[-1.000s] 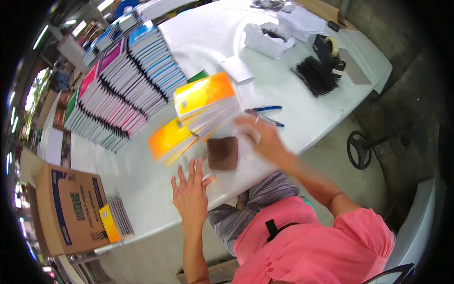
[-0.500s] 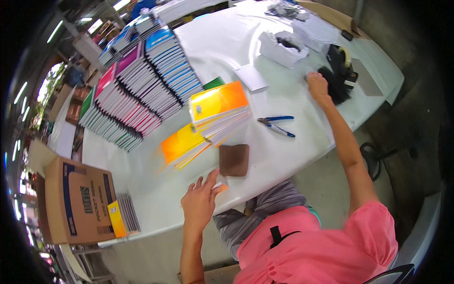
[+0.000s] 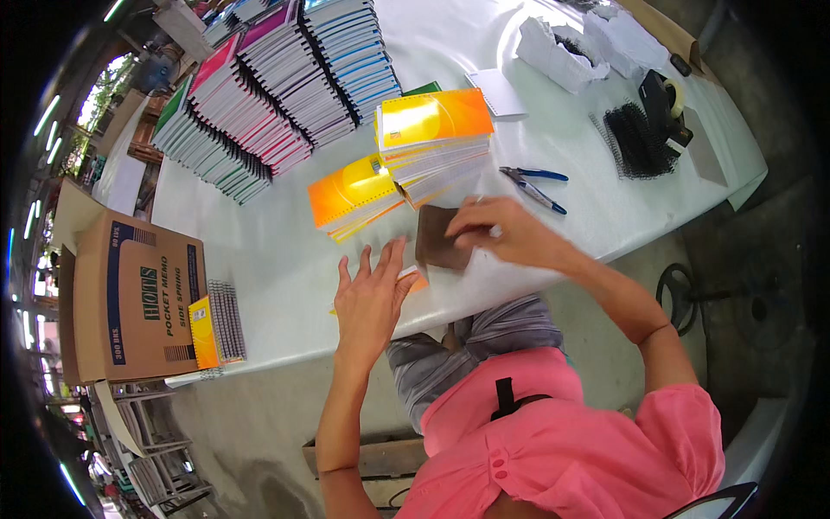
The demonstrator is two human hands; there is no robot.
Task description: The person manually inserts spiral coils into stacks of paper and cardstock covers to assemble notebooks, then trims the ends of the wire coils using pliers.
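Head view: the left hand (image 3: 373, 292) lies palm down at the near edge of the counter (image 3: 268, 259), fingers extended and spread, on a small orange-and-yellow booklet (image 3: 418, 284) that it mostly covers. The right hand (image 3: 506, 229) is positioned over the brown pad (image 3: 437, 240), just right of the booklet, with fingers curled together; whether they pinch anything cannot be told. Two piles of yellow-orange notebooks (image 3: 437, 112) stand beyond the pad, toward the far edge. Pliers (image 3: 538, 186) lie to their right; black wire coils (image 3: 638, 143) rest nearer the counter's right end. A cardboard box (image 3: 143, 298) occupies the near left corner. The step in hand appears to be steadying the booklet with the left hand while the right works at the pad. The next move seems to call for light left-hand pressure and precise right-hand fingertip control.
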